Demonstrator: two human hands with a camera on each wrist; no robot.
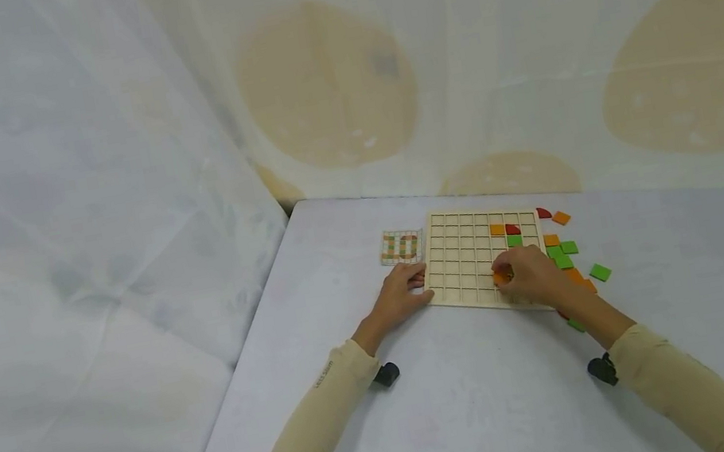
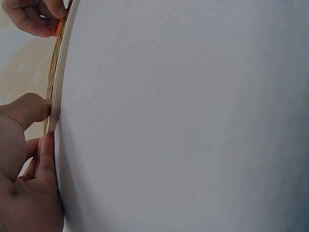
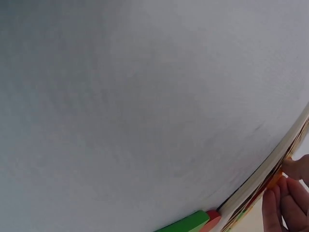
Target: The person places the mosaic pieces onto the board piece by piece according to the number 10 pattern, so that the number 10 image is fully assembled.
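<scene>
Left hand (image 1: 400,293) presses flat fingers on the board (image 1: 462,257) edge, right hand (image 1: 529,273) pinches an orange tile (image 1: 500,277) over the grid.

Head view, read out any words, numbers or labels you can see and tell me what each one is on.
"10": large green numeral formed in the coloured pattern on the small card left of the wooden grid board.
Small dark print on the left sleeve: too small and blurred to read.
Nothing readable on the board, the loose tiles or the table; the wrist views show no text.
</scene>
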